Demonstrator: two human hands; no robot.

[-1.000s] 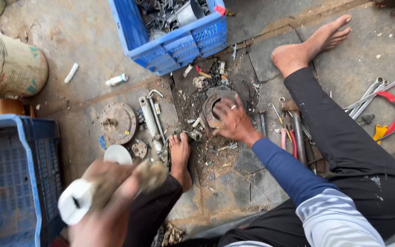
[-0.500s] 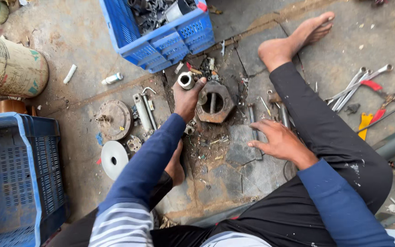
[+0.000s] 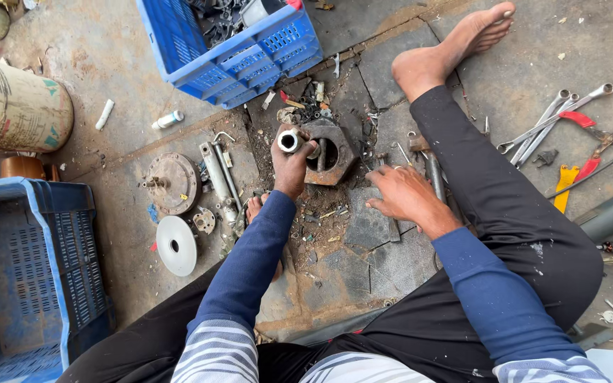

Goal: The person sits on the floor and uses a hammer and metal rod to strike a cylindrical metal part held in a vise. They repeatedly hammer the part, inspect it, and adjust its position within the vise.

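I sit on a stone floor. My left hand (image 3: 291,167) grips a short white pipe piece (image 3: 288,140) and holds it against the rim of a rusty round metal housing (image 3: 331,151) with a hole in its middle. My right hand (image 3: 400,193) rests with spread fingers on the floor just right of the housing, close to a grey metal rod (image 3: 434,174); it holds nothing that I can see. My right bare foot (image 3: 455,42) stretches out beyond the housing, and my left foot (image 3: 252,208) lies under my left arm.
A blue crate of metal parts (image 3: 250,50) stands behind the housing; another blue crate (image 3: 30,276) is at the left. A rusty round flange (image 3: 172,183), a white disc (image 3: 176,245) and metal bars (image 3: 216,170) lie left. Spanners (image 3: 551,120) and red-handled pliers (image 3: 590,142) lie right.
My left hand carried the white pipe piece from near my body out to the housing. My right hand left the housing and moved down to the floor on its right.
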